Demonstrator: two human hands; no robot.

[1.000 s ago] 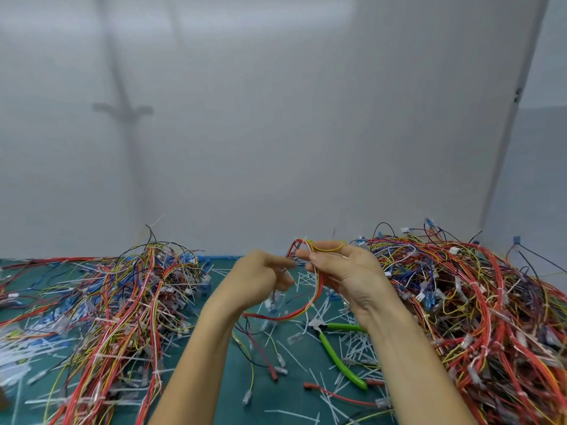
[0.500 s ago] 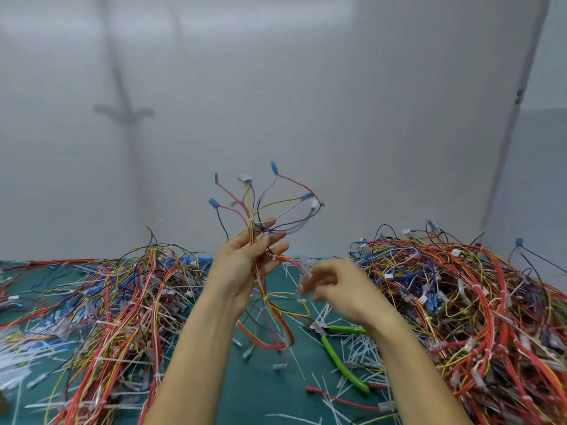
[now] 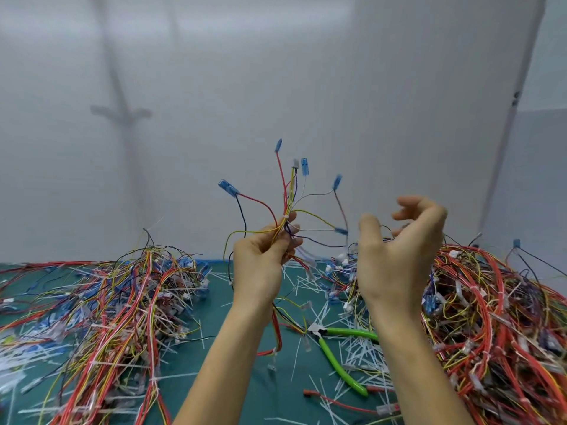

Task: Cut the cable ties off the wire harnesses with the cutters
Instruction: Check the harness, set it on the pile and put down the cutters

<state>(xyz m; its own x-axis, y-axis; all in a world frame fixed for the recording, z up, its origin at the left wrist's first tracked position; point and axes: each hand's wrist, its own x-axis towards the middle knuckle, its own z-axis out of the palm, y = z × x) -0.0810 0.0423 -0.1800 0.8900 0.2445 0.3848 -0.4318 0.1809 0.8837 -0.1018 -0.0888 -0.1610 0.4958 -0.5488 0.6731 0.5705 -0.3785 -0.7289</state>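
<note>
My left hand point(image 3: 264, 259) grips a wire harness point(image 3: 288, 197) upright, its red, yellow, black and purple wires fanning upward to blue and white connectors. A white cable tie wraps the bundle just above my fingers. The harness's lower end hangs down to the mat beside my left forearm. My right hand point(image 3: 395, 253) is raised to the right of the harness, fingers loosely curled, holding nothing. The green-handled cutters point(image 3: 340, 357) lie on the green mat point(image 3: 245, 388) between my forearms, untouched.
A big heap of harnesses point(image 3: 497, 320) fills the right side, and another heap point(image 3: 110, 305) lies on the left. Cut white ties point(image 3: 306, 283) litter the mat in the middle. A white wall stands close behind the table.
The harness unfolded from a coil held by both hands. My left hand lifted it higher. My right hand let go of it and rose up to the right, fingers now loose.
</note>
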